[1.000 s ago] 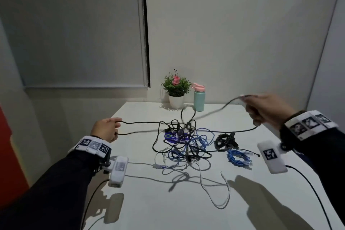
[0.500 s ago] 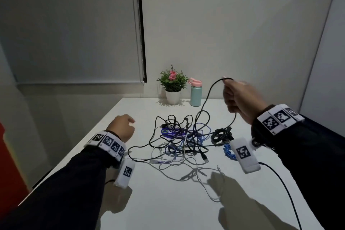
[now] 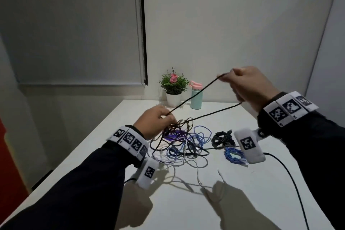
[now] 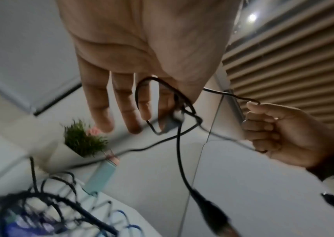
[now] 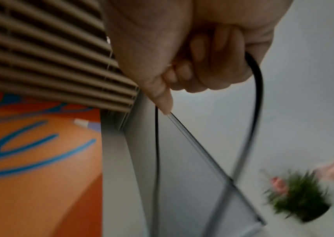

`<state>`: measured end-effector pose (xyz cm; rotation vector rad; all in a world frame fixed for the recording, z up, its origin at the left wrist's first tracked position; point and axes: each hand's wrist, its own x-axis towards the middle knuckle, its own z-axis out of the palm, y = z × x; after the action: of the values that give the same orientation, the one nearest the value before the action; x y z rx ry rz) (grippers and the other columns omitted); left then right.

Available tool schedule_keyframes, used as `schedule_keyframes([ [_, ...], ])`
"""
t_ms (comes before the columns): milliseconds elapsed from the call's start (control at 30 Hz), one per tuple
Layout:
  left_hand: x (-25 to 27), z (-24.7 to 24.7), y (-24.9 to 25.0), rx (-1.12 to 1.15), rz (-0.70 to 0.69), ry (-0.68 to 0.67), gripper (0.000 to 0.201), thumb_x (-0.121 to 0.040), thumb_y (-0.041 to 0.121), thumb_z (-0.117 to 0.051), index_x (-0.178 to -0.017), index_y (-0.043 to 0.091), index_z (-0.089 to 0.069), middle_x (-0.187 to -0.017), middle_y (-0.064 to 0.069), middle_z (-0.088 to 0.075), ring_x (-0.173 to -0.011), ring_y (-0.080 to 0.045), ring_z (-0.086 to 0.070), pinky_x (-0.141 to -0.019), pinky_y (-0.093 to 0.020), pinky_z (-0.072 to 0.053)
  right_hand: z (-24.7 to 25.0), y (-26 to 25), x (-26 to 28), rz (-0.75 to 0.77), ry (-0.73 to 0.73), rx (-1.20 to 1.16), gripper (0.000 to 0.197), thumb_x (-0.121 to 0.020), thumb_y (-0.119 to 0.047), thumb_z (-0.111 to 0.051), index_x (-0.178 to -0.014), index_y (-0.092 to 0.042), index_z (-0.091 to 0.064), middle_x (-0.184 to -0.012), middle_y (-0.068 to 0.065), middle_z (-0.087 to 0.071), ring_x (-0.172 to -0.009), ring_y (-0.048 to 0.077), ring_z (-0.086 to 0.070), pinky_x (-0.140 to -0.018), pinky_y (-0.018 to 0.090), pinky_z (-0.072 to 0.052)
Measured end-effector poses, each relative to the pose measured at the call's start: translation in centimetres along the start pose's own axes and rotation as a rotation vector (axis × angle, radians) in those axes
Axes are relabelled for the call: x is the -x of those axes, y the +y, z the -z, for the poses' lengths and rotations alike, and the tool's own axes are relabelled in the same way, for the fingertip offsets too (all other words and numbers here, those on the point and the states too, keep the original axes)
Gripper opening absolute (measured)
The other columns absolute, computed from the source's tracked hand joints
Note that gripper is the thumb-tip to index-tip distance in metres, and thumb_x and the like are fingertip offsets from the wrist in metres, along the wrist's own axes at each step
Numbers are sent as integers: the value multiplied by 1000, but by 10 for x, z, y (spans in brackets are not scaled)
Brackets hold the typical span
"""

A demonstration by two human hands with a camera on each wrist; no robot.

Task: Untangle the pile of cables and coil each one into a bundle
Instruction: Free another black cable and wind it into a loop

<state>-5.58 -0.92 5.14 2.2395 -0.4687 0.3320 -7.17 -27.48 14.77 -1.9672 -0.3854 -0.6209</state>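
**Hands close in on one black lead**

Both hands have drawn together since half a second ago, the left hand [image 3: 155, 122] rising off the white table [image 3: 242, 192] to meet the cable. A person works a thin black round cable [image 3: 196, 95] free of the tangled pile of black, blue and white cables [image 3: 182, 144] lying just below the left hand. Untangling is in hand; coiling has not begun. The right hand [image 3: 250, 87], raised above and beside the left, is fisted around a doubled loop of the cable, thumb and forefinger pinching it. The left hand's fingers [image 4: 101, 112] hang straight, the cable looped by its thumb side; whether they pinch it cannot be told. Next, judging from this, the lead needs drawing out slowly, lest the knot below tighten.
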Motion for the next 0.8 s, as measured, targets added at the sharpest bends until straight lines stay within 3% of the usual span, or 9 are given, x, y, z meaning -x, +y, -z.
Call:
schedule_keyframes([
  [133,-9,22,-9,30,-6,241,27,-101,30,-57,-81,30,-76,-86,19,-68,-81,11,-60,-71,-8,-39,7,29,4,50,86,517,58,-80,-51,-70,-53,-10,-41,-43,0,-38,-46,19,-39,-48,32,-32],
  [267,-15,28,-15,168,166,122,35,-101,41,-53,-82,30,-80,-94,15,-77,-84,8,-62,-71,-15,-38,-6,49,6,-277,127,-545,26,-95,-23,-60,-72,-17,-49,-55,2,-44,-47,15,-45,-68,43,-59],
  [333,-14,26,-19,235,225,103,32,-101,42,-52,-94,28,-81,-106,8,-75,-91,-3,-62,-78,-27,-40,-8,52,10,-319,43,-687,27,-98,-25,-56,-73,-21,-46,-52,-3,-36,-41,11,-33,-45,25,-48],
  [400,-16,29,-24,349,272,200,29,-99,34,-55,-94,22,-80,-106,4,-76,-100,-12,-65,-86,-32,-44,-1,60,7,-173,38,-241,41,-94,-37,-61,-63,-19,-41,-48,-5,-33,-42,14,-28,-41,22,-27],
  [467,-16,33,-28,507,296,293,30,-100,22,-52,-84,21,-77,-88,4,-77,-90,-14,-68,-78,-31,-45,9,64,5,-82,76,367,50,-87,-46,-67,-59,-13,-41,-48,0,-41,-47,21,-38,-46,30,-26],
  [500,-17,34,-29,555,293,320,34,-102,17,-48,-82,20,-75,-79,4,-75,-81,-13,-67,-72,-28,-45,11,70,2,-52,144,406,51,-86,-46,-68,-60,-11,-42,-49,3,-44,-50,24,-42,-49,33,-30],
  [633,-15,40,-33,632,298,427,33,-105,17,-44,-89,15,-73,-70,-3,-55,-58,-13,-54,-57,-21,-54,11,75,-3,-314,172,-573,24,-96,-30,-61,-77,-21,-50,-50,-3,-39,-41,13,-38,-45,25,-48],
  [733,-12,44,-36,736,319,444,28,-105,17,-47,-94,14,-72,-67,0,-42,-57,-9,-45,-52,-17,-53,15,72,-5,-339,217,-419,34,-92,-36,-65,-72,-25,-41,-54,-6,-37,-39,6,-30,-38,18,-31],
  [800,-11,45,-37,905,303,424,24,-104,12,-47,-97,11,-70,-64,1,-42,-58,-7,-51,-59,-21,-57,18,73,-8,-325,305,-451,28,-93,-35,-65,-75,-25,-46,-63,-2,-50,-48,6,-48,-49,23,-45],
])
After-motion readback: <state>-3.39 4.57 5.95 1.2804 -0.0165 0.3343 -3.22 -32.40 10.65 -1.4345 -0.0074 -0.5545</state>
